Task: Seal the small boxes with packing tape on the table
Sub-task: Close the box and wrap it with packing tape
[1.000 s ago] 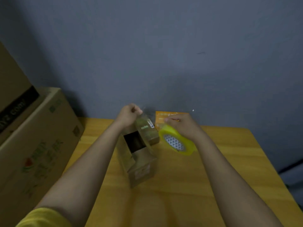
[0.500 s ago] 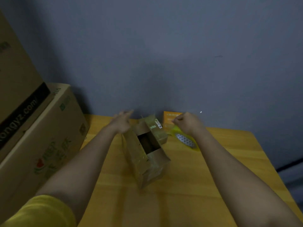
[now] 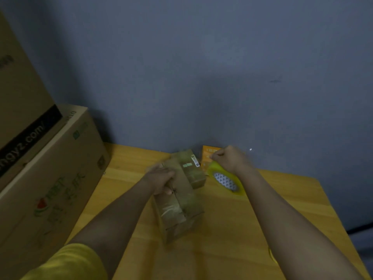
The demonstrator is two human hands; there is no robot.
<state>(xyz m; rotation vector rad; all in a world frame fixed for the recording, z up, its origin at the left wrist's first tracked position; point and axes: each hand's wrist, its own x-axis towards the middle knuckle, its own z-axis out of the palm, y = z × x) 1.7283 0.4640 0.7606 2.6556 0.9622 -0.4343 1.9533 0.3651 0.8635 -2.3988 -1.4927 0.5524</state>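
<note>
cardboard of the small box [image 3: 177, 201] lies mid tabletop [image 3: 232, 229], flaps folded down. the left hand [image 3: 161, 178] presses on its top, grip curled over the flap edge. the right hand [image 3: 230, 158] has its grip closed around the yellow tape roll [image 3: 225, 179] just right of the box, near an orange packet [image 3: 209, 154]. big cartons [image 3: 50, 168] stand at left.

**Setting: small packing corner, likely a storeroom or home shipping spot**

A wooden table [image 3: 252, 229] is standing against a plain grey-blue wall [image 3: 201, 67]. Large printed shipping cartons [image 3: 50, 178] are sitting stacked at the table's left edge, one carrying a web address strip. A yellow tape roll [image 3: 224, 178] and a small brown box [image 3: 181, 203] are lying on the tabletop. Lighting is running dim.
</note>
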